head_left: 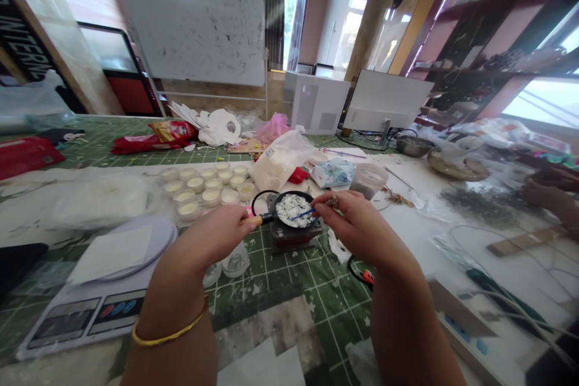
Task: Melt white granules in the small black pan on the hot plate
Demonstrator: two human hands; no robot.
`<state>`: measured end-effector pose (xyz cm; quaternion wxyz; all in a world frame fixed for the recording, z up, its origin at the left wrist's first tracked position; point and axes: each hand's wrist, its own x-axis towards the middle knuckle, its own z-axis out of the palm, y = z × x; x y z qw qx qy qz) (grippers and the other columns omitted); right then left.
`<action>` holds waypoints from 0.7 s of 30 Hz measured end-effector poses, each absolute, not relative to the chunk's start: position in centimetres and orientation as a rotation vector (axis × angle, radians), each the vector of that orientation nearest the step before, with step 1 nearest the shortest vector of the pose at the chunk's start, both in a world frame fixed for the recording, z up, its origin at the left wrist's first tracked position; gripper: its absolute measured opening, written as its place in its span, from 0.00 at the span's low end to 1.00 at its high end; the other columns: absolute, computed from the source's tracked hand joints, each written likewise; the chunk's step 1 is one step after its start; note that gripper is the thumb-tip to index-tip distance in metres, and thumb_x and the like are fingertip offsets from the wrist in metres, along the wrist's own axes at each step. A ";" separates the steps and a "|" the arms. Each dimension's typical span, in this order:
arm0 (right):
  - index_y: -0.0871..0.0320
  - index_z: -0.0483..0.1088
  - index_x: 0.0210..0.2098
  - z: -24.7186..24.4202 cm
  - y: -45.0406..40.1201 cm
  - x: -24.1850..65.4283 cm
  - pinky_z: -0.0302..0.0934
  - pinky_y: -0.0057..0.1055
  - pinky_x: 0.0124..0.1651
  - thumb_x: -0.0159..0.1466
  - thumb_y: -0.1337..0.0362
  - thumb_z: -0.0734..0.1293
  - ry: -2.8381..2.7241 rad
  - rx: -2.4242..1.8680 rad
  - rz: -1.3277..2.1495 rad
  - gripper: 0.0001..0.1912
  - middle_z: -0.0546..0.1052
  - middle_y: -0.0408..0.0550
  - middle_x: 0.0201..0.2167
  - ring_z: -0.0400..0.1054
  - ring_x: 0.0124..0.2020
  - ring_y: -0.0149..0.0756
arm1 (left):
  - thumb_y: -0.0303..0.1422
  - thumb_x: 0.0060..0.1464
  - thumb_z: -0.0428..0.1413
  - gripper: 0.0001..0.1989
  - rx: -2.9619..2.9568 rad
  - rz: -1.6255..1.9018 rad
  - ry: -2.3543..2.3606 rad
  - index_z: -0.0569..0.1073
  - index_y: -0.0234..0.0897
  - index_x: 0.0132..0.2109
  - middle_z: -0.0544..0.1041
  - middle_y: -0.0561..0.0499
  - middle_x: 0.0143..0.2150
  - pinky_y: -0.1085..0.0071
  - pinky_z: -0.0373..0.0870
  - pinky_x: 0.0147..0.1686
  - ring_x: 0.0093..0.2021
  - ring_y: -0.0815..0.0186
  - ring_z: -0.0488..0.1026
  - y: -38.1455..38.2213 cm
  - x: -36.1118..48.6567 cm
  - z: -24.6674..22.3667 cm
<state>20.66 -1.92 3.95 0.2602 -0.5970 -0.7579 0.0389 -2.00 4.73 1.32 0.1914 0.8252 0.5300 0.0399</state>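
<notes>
My left hand [230, 229] is closed round the wooden handle [257, 221] of a small black pan [312, 221]. White flakes [292, 208] fill the pan, which sits on a small dark hot plate [289, 241]. Between the fingers of my right hand [346, 214] is a thin blue stick [302, 213], its tip down among the flakes. Behind my left hand stand several small clear cups [211, 196] with pale, creamy contents. Stacked clear cups [235, 261] lie just in front of the pan handle.
A digital scale [90, 325] with white paper on it stands at the left. A plastic bag of white material [280, 160] and a clear tub [368, 180] are behind the pan. At the right lie a power strip [470, 338] and cables. Another person's hand [549, 199] shows at the right edge.
</notes>
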 end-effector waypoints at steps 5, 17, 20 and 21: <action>0.56 0.70 0.35 3.8 -1.7 20.6 0.52 0.35 0.47 0.64 0.59 0.55 -1.978 -1.694 0.068 0.14 0.75 0.45 0.30 0.66 0.35 0.33 | 0.47 0.53 0.41 0.21 2.305 0.128 1.476 0.68 0.37 0.27 0.73 0.49 0.28 0.71 0.56 0.28 0.28 0.65 0.67 4.8 -2.0 1.2; 0.56 0.70 0.37 3.8 -1.1 21.3 0.53 0.33 0.42 0.63 0.60 0.55 -1.858 -1.799 0.028 0.14 0.75 0.46 0.32 0.66 0.36 0.35 | 0.47 0.53 0.42 0.21 2.308 0.131 1.486 0.69 0.37 0.27 0.73 0.49 0.29 0.71 0.57 0.28 0.29 0.65 0.67 4.5 -2.0 1.5; 0.55 0.71 0.36 3.8 -1.1 21.3 0.53 0.33 0.41 0.63 0.60 0.55 -1.948 -1.780 0.107 0.14 0.75 0.46 0.30 0.66 0.35 0.35 | 0.47 0.53 0.42 0.21 2.303 0.135 1.483 0.69 0.37 0.28 0.73 0.49 0.28 0.71 0.56 0.28 0.29 0.65 0.67 4.6 -2.1 1.4; 0.56 0.71 0.36 3.8 -1.1 21.4 0.53 0.32 0.41 0.63 0.59 0.55 -1.947 -1.776 0.122 0.14 0.75 0.46 0.29 0.66 0.35 0.35 | 0.47 0.53 0.42 0.21 2.302 0.135 1.480 0.69 0.37 0.28 0.73 0.49 0.28 0.71 0.56 0.28 0.29 0.65 0.67 4.6 -2.0 1.4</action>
